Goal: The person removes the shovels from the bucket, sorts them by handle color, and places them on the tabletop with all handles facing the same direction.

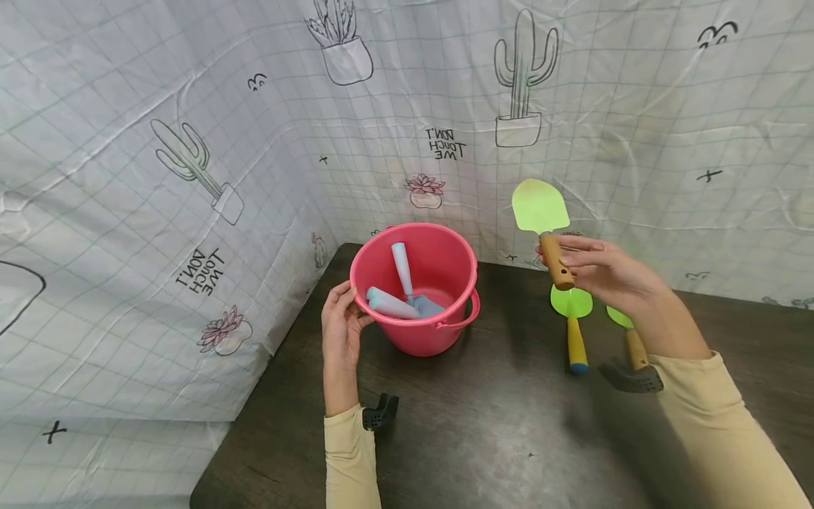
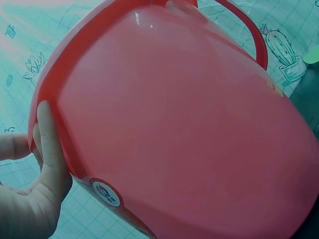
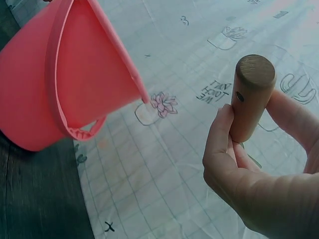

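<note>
Above the table [image 1: 483,424], R hand [image 1: 600,268] pinches green-bladed toy trowel [image 1: 540,212] by its wooden handle [image 1: 557,265], right of pink bucket [image 1: 420,339]; L hand [image 1: 340,325] clamps bucket rim. Best: firm pinch, bucket braced w/ L. Blade hidden in R wrist view; tools [image 1: 402,265] in bucket overlap, hard to ID; R forearm [image 1: 677,329] part-hides another trowel [image 1: 636,350].

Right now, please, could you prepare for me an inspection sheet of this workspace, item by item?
Surface: dark table, wood-like grain.
Job's things: pink bucket with pale-handled tools inside; raised green-bladed tool; yellow-handled tool and partly hidden green-bladed tool lying on the table, right of the bucket.
Clutter: nothing seen.
Hands: left hand grips the bucket; right hand holds the raised tool's wooden handle.
Cables: nothing seen.
Surroundings: wrinkled gridded cloth with printed plants, behind and at left.
</note>
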Demonstrator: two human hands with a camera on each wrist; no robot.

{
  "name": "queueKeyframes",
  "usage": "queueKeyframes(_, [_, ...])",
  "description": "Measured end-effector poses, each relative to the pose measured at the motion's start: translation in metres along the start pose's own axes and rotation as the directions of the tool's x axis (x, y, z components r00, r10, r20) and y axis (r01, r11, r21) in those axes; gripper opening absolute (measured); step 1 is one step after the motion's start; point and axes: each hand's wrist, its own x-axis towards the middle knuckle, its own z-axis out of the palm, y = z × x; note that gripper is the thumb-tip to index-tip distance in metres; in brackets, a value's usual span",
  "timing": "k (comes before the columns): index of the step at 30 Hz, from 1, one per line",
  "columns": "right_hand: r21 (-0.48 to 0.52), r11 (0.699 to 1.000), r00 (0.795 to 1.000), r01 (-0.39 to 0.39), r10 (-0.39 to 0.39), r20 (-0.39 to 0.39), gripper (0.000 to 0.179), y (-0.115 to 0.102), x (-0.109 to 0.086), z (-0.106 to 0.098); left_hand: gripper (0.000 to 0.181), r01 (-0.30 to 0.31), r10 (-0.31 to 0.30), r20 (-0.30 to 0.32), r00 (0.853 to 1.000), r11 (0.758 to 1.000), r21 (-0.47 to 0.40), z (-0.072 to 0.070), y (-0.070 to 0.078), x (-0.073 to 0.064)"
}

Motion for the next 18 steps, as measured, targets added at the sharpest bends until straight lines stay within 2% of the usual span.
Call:
queueKeyframes(6, [0.058,0.998,0.999,0.021,-0.023,0.027,0.039,0.000,-0.011,-0.001,0.018,-0.001,0.001,-0.007,1.000,1.000,0.021,-0.001,0.001,-0.001])
queueKeyframes(14, [-0.086,0.996,1.000,0.025,-0.023,0.014,0.041,0.005,-0.024,-0.014,0.018,0.000,0.000,0.005,1.000,1.000,0.003,-0.001,0.002,-0.002])
queueKeyframes(18, [-0.113,0.993,0.998,0.039,-0.033,0.056,0.044,0.005,-0.033,-0.024,0.018,0.006,-0.006,0.015,1.000,1.000,0.005,-0.002,0.002,-0.002])
